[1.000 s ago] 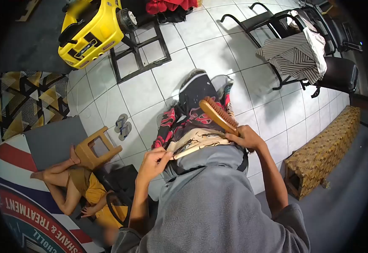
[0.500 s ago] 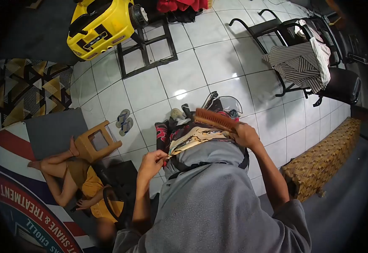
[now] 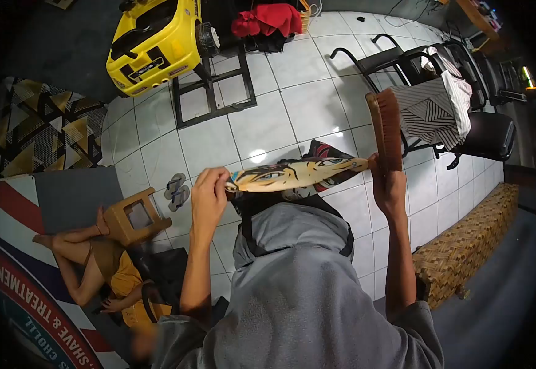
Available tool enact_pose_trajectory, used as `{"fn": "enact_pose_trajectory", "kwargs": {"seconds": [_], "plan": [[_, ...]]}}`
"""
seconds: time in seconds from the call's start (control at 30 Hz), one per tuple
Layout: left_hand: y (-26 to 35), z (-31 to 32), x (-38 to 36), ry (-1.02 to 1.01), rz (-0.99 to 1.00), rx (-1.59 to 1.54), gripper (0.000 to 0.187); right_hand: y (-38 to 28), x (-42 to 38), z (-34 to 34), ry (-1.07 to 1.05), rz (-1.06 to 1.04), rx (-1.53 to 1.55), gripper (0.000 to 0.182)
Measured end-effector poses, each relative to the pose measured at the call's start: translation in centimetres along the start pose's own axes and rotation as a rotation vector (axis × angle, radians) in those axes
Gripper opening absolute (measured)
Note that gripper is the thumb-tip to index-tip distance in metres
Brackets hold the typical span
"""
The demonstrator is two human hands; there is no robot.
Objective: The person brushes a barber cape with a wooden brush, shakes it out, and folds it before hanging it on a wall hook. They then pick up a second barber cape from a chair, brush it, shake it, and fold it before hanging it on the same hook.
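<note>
A printed cloth [image 3: 292,176] with drawn eyes is stretched out in front of my waist. My left hand [image 3: 209,194] is closed on its left end. At the other side, my right hand [image 3: 390,190] grips a wooden brush [image 3: 386,132] with reddish-brown bristles, held upright, and its fingers also pinch the cloth's right corner. Below and behind the cloth hangs more dark fabric with red and white print [image 3: 329,150]; black straps run beside my grey shirt [image 3: 299,277].
A black chair with striped cloth [image 3: 431,107] stands at right, above a woven box [image 3: 465,246]. A yellow toy car [image 3: 154,49] and black metal frame [image 3: 216,111] are at upper left. Sandals [image 3: 177,192], a brown stool [image 3: 136,215] and a seated person [image 3: 123,270] are at left.
Both hands have risen away from my body, drawing the printed cloth up and taut between them. The brush has turned from lying across the cloth to upright and moved right.
</note>
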State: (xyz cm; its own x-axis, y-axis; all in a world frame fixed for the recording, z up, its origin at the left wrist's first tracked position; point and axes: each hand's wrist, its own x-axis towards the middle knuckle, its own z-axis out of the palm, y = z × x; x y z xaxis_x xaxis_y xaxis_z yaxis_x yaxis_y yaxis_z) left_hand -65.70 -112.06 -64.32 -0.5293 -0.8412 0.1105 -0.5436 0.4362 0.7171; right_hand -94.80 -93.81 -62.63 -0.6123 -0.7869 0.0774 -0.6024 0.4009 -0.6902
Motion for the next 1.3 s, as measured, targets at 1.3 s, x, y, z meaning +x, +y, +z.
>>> {"fn": "enact_pose_trajectory", "kwargs": {"seconds": [1.3], "plan": [[-1.7, -0.4, -2.1, -0.505, 0.205, -0.032, 0.029, 0.3, -5.9, 0.1, -0.863, 0.514, 0.261, 0.047]]}}
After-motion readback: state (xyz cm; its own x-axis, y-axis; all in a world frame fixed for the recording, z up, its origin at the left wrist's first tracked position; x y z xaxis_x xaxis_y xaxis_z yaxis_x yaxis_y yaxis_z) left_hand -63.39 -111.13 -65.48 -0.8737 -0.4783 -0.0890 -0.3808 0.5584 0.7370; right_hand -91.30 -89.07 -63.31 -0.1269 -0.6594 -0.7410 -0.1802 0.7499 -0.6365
